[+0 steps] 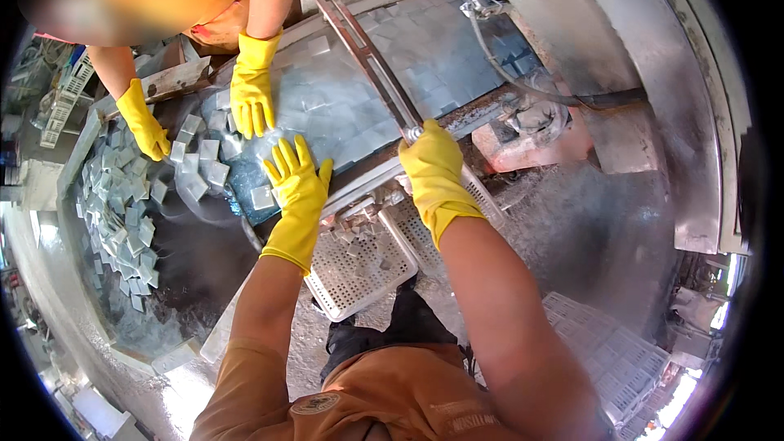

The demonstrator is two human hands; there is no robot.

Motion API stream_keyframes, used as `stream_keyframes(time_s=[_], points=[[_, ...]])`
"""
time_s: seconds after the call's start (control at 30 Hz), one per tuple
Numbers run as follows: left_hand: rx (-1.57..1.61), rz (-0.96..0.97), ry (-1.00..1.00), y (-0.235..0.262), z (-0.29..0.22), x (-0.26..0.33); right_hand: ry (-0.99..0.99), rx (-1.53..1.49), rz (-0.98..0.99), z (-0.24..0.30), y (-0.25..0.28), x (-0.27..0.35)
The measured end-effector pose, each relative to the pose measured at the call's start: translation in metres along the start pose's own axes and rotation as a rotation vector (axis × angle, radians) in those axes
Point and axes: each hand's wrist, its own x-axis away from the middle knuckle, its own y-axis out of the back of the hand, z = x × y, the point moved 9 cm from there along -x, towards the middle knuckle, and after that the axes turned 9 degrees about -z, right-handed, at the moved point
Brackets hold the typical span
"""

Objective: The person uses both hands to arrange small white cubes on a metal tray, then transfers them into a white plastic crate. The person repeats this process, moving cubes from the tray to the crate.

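Observation:
My left hand, in a yellow rubber glove, lies with its fingers spread over the near-left part of a wet bed of square grey tiles. Just left of its wrist a single tile rests at the bed's edge. My right hand, gloved the same way, is closed around the near end of a long slotted metal bar. The bar runs across the tile bed to its far side. Its end and a bolt show at my fingers.
Across from me a co-worker's yellow-gloved hands are at the tiles. Loose tiles heap in a watery basin at the left. White perforated crates stand below the bed's near edge. A hose and large metal housing are at right.

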Motion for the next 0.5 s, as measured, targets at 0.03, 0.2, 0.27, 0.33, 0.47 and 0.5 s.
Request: stream_keyframes(time_s=[0.03,0.2,0.27,0.33,0.47,0.5], points=[[0.013,-0.033,0.003,0.001,-0.005,-0.001,-0.007,0.003,0.006,-0.002,-0.002,0.000],[0.099,-0.068,-0.048,0.012,-0.065,0.042,-0.012,-0.014,0.042,-0.006,-0.006,0.001],[0.120,-0.007,-0.065,0.015,-0.083,0.060,-0.016,-0.048,0.078,-0.002,-0.003,0.003],[0.148,-0.015,-0.097,0.024,-0.098,0.078,0.002,-0.087,0.071,-0.004,-0.004,0.002],[0.202,0.046,-0.082,0.056,-0.094,0.137,0.050,-0.164,0.087,0.001,-0.011,0.005],[0.205,0.097,-0.063,0.064,-0.085,0.155,0.077,-0.198,0.081,0.004,-0.012,0.005]])
